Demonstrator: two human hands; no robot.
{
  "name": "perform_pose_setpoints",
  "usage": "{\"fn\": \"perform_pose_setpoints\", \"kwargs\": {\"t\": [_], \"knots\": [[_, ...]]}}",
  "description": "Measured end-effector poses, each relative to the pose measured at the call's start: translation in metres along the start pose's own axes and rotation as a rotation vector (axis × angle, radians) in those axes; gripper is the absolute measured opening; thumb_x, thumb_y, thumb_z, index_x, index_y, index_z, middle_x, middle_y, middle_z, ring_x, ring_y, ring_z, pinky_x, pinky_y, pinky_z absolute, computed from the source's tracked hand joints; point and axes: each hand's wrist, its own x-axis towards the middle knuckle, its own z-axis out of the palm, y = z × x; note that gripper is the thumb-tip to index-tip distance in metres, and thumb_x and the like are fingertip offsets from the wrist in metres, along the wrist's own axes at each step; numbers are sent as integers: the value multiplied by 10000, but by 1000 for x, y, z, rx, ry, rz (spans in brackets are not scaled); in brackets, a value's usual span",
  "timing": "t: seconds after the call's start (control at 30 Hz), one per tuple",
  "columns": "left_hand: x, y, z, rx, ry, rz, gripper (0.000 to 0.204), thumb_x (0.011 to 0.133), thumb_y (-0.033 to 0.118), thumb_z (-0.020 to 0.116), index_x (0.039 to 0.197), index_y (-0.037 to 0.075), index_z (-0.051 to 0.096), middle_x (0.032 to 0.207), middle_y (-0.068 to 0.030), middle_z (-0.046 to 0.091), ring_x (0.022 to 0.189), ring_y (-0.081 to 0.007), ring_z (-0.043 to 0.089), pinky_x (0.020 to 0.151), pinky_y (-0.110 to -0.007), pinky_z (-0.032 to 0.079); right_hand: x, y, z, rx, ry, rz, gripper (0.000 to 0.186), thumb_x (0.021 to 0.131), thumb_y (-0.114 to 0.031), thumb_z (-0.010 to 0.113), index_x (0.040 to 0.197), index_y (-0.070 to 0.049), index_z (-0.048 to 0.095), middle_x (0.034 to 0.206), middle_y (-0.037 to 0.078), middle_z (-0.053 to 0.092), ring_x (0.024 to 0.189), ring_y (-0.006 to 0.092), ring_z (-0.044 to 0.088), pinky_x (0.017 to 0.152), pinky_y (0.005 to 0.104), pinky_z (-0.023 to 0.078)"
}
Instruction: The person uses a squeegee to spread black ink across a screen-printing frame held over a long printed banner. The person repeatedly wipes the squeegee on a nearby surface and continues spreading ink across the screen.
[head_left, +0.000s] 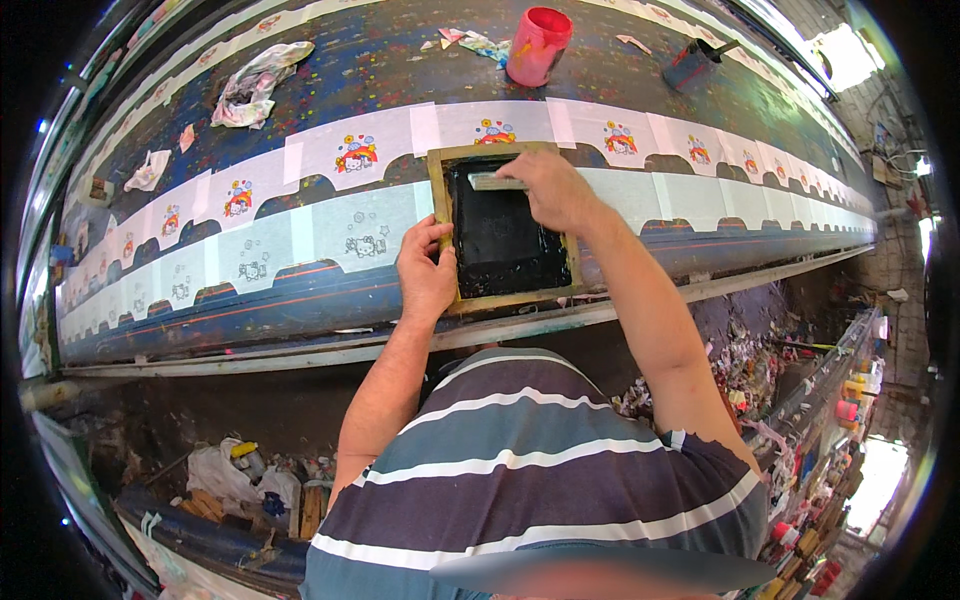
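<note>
1. Left hand [427, 270] grasps the left edge of the black, yellow-edged screen [498, 235], which lies on the worktop [400, 70] along the nearer row of pale pieces [325, 218].
2. Right hand [555, 190] grips a flat blade [488, 182] over the screen's far end.
3. Colour-printed pieces [380, 135] lie beyond; a red container [538, 50] stands farther.

My right hand [552, 190] covers one end of the squeegee [490, 182], so its grip is hidden. My left hand [428, 265] hides part of the left bar of the screen frame [437, 185], and whatever lies directly beneath that frame is out of sight. The upper edge crops the middle of the farthest white strip [268, 25]. Far right, the prints [780, 170] are too small to tell. Below, a blurred patch [600, 572] covers part of my striped shirt [510, 470].
</note>
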Motion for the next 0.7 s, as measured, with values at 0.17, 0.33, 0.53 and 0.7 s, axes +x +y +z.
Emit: {"fn": "perform_pose_setpoints", "kwargs": {"t": [0.17, 0.33, 0.53, 0.7], "knots": [[0, -1, -1, 59, 0, 57, 388, 941, -115, 760, 1290, 54, 781, 1521, -208, 674, 1351, -341, 711, 1090, -418, 617, -57, -47, 17, -56, 45, -68, 458, 823, 44, 702, 1250, -98, 791, 1177, 131, 750, 1112, 384, 686, 967, 504, 543], [-4, 0, 2, -13, 19, 25, 381, 939, -90, 742, 1283, 60, 807, 1555, -239, 664, 1381, -375, 692, 1129, -451, 587, -106, -98, 21, -38, 27, -69, 397, 870, -75, 756, 1267, -90, 767, 1210, 106, 737, 1144, 349, 677, 965, 491, 534], [-19, 5, 8, 205, 58, 204, 352, 915, -46, 753, 1235, 70, 842, 1592, -259, 651, 1472, -426, 613, 1274, -506, 444, -129, -113, 19, 48, 39, 15, 458, 836, -20, 795, 1290, -70, 768, 1274, 126, 732, 1211, 369, 681, 1048, 491, 545], [-16, 10, 12, 195, 73, 169, 418, 828, -95, 722, 1197, 60, 845, 1650, -263, 631, 1505, -429, 600, 1277, -501, 450, -145, -102, 17, 236, 202, 10, 464, 806, 31, 843, 1259, -53, 779, 1289, 135, 746, 1234, 383, 699, 1094, 501, 557]]}}
